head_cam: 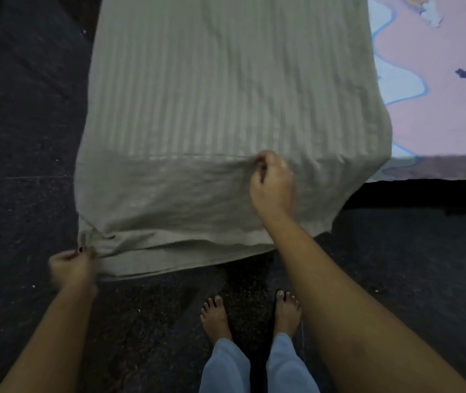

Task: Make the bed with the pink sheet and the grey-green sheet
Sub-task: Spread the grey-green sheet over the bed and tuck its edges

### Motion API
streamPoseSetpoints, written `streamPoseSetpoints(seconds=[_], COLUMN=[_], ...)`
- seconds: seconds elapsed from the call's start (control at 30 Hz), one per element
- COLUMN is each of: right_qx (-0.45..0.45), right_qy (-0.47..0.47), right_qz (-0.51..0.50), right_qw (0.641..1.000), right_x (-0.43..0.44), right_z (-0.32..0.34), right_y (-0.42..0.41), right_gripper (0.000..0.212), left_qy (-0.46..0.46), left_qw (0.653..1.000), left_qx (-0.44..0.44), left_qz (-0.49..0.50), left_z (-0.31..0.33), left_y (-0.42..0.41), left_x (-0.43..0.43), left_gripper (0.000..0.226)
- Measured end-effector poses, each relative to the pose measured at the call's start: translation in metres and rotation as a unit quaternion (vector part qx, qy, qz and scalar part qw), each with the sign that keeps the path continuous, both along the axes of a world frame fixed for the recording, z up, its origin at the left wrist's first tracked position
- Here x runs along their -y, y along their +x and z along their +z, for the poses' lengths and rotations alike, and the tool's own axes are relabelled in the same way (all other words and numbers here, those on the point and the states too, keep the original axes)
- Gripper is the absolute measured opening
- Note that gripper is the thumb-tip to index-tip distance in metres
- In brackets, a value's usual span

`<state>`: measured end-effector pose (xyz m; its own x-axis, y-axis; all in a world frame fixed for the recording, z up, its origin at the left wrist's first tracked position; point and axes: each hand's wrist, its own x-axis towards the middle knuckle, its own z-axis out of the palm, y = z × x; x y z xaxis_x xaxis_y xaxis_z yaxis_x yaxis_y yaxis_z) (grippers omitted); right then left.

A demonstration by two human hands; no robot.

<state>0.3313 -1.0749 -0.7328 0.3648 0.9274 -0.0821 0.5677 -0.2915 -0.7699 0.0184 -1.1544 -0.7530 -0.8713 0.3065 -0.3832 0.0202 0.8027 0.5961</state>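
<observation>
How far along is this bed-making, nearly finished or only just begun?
Done: the pink sheet lies flat on the mattress, and the grey-green sheet is spread over the left part. In hand: the left hand grips its hanging lower corner while the right hand pinches the fabric at the bed's near edge. Left: the overhang hangs loose and wrinkled, so it probably needs pulling straight or tucking.

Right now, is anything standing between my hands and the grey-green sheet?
Nothing visible. The left hand already pinches the grey-green sheet at its hanging lower corner, and the right hand pinches a fold of it at the bed's near edge.
</observation>
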Motion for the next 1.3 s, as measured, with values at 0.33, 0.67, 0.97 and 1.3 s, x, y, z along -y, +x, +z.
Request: streamPoseSetpoints(seconds=[0.33,0.67,0.97,1.3], right_qx=[-0.244,-0.351,-0.174,-0.329], right_qy=[-0.029,-0.076,-0.131,-0.074], right_qz=[-0.409,-0.180,-0.115,-0.225], right_qw=[0.878,0.916,0.969,0.914], right_x=[-0.012,0.001,0.034,-0.009], right_z=[0.000,-0.021,-0.019,0.010], right_y=[0.162,0.173,0.227,0.226], right_gripper=[0.054,0.033,0.034,0.024], left_qy=[0.127,0.175,-0.020,-0.006], left_qw=[0.910,0.788,0.676,0.676], left_qx=[-0.132,0.010,-0.250,-0.206], left_qz=[-0.373,-0.590,-0.694,-0.708], left_z=[0.031,0.031,0.043,0.046], left_y=[0.156,0.306,0.352,0.359], left_x=[-0.064,-0.105,-0.101,-0.114], left_gripper=[0.033,0.025,0.023,0.021])
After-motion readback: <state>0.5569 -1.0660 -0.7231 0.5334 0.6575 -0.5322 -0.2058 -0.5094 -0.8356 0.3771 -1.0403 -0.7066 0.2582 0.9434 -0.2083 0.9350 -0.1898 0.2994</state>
